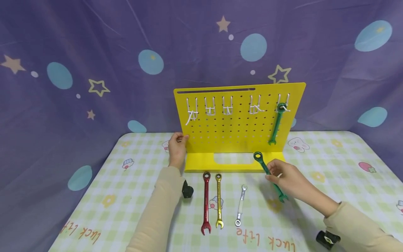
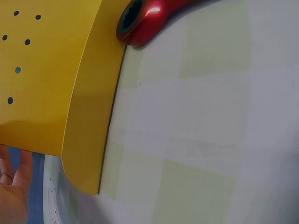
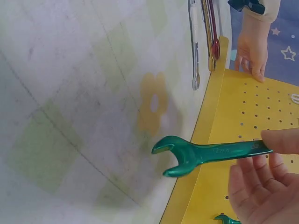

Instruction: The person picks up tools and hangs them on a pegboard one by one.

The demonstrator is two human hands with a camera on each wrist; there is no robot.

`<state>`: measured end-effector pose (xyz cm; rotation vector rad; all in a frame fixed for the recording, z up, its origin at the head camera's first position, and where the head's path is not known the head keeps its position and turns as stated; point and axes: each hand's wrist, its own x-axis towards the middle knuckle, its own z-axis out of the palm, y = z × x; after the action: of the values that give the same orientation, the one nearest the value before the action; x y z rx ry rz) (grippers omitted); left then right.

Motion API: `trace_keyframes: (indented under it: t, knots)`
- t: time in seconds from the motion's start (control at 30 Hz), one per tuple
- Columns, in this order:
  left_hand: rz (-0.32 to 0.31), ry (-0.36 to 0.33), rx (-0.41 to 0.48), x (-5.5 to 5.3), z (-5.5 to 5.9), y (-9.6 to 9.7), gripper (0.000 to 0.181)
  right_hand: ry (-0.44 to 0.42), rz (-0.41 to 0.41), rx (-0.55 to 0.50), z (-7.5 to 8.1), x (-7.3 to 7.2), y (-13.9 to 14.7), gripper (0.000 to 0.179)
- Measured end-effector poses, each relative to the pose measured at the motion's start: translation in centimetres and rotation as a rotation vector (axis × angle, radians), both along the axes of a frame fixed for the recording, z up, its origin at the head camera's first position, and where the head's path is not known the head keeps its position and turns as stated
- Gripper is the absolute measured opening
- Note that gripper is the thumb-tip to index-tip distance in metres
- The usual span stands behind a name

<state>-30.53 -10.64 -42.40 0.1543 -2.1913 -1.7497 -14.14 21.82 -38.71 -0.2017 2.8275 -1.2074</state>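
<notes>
My right hand (image 1: 288, 177) pinches a green ratcheting combination wrench (image 1: 262, 165) between thumb and fingers, in front of the yellow pegboard (image 1: 233, 134). Its ring end points up toward the board; in the right wrist view its open jaw (image 3: 224, 153) hangs free over the cloth. At the board's left edge, my left hand (image 1: 177, 150) grips the side, thumb at the front, other fingers partly hidden behind. Another green wrench (image 1: 276, 127) hangs by its ring on the rightmost white hook. A red wrench (image 1: 206, 203), a gold wrench (image 1: 219, 201) and a smaller silver wrench (image 1: 241, 205) lie before the board.
Several white wire hooks (image 1: 227, 110) line the board's upper part, those left of the hung wrench bare. The board's foot (image 1: 201, 162) stands on a green-checked tablecloth (image 1: 132, 189). Behind hangs a purple curtain (image 1: 189, 35) with stars and ovals.
</notes>
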Motion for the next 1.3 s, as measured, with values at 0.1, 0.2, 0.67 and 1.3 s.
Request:
trace_keyframes:
  t: [0.1, 0.2, 0.67, 1.3]
  knots:
    - [0.0, -0.006, 0.008, 0.1, 0.1, 0.0, 0.017, 0.011, -0.013, -0.018, 0.2, 0.1, -0.2, 0.016]
    - [-0.003, -0.008, 0.02, 0.1, 0.2, 0.0, 0.016, 0.055, -0.018, -0.024, 0.3, 0.1, -0.3, 0.016]
    - [0.0, -0.028, 0.04, 0.0, 0.2, -0.1, 0.016, 0.245, -0.048, -0.032, 1.2, -0.2, -0.2, 0.02]
    - [-0.014, -0.016, 0.044, 0.1, 0.2, -0.1, 0.016, 0.14, -0.121, -0.22, 5.4, -2.0, -0.4, 0.029]
